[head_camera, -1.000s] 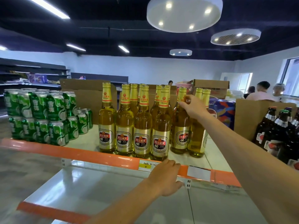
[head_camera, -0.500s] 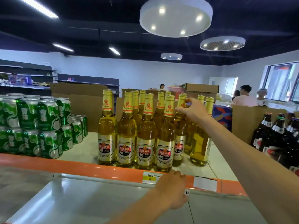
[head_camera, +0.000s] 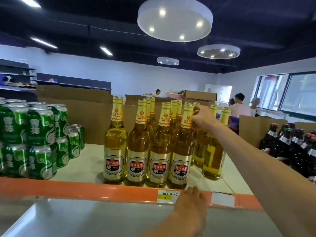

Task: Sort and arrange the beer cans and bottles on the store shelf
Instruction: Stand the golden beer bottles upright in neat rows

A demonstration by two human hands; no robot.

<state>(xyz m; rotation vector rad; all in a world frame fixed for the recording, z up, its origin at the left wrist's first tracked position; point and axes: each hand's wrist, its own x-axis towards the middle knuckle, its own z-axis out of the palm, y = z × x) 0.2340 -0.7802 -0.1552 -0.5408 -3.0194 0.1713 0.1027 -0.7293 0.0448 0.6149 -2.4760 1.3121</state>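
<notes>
1. Bottles (head_camera: 159,142) stand upright in rows on the shelf (head_camera: 85,187), four along its orange front edge
2. Right hand (head_camera: 203,117) pinches the neck of one of the bottles behind the front row
3. Left hand (head_camera: 189,204) rests on the shelf edge before the bottles; its grip I cannot tell
4. Cans (head_camera: 39,137) are stacked left of the bottles, dark bottles (head_camera: 294,146) right

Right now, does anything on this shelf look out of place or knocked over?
Nothing spilled or toppled. The rightmost golden bottle stands behind and right of the front row of four, showing no front label, so it looks turned and unaligned. The right hand grips a second-row bottle by its neck.
</notes>
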